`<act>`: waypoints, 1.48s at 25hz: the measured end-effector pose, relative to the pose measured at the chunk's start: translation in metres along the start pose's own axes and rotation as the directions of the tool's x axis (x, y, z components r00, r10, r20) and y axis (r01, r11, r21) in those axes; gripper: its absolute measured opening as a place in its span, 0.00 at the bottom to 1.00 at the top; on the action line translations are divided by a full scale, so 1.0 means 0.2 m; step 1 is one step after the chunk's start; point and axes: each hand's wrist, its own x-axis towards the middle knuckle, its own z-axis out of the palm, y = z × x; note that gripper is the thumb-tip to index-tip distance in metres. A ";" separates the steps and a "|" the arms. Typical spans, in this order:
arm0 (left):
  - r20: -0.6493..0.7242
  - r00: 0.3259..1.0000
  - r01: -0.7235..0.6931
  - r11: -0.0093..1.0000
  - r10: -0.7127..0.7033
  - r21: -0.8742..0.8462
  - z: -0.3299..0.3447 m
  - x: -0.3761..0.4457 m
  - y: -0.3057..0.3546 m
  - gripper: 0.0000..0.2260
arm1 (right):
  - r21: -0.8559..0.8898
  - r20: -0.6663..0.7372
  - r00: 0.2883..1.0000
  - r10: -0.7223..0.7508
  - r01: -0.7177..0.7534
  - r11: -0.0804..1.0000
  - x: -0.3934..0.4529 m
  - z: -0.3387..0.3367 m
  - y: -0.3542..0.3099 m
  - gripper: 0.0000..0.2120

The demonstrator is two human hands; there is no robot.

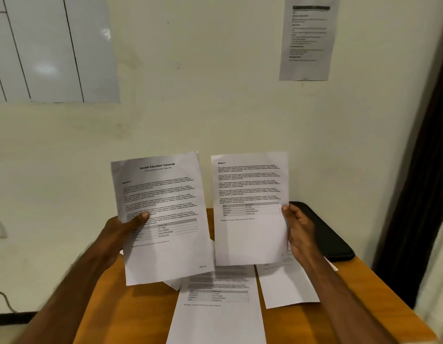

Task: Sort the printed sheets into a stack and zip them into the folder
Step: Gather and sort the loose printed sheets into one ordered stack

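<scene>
my left hand (126, 225) pinches the title sheet (161, 214), my right hand (298, 232) pinches the section sheet (250, 209), both raised over the bench (131, 301); i'd read the page marks, then lay the title sheet on top, edges squared

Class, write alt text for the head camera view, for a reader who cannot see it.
Two hands each hold up a printed sheet: the left hand a title page, the right hand another page. Below, more sheets lie on a wooden table beside a black folder.
</scene>
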 end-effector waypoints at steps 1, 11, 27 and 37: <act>-0.005 1.000 -0.009 1.000 0.009 -0.010 0.02 0.00 0.00 0.41 | 0.008 -0.003 1.000 -0.003 0.003 1.000 -0.01 0.01 0.00 0.42; -0.053 0.997 -0.054 0.996 0.050 -0.077 0.32 0.03 -0.04 0.20 | -0.027 0.053 0.992 0.113 -0.111 0.993 -0.09 0.24 0.14 0.15; -0.288 0.951 -0.112 0.994 0.111 0.011 0.45 -0.02 -0.19 0.14 | -0.002 0.256 0.903 0.344 -0.356 0.935 -0.35 0.53 0.23 0.14; -0.196 0.975 -0.115 0.991 0.101 -0.065 0.49 -0.10 -0.13 0.08 | -0.119 0.242 0.946 0.217 -0.193 0.974 -0.41 0.55 0.21 0.08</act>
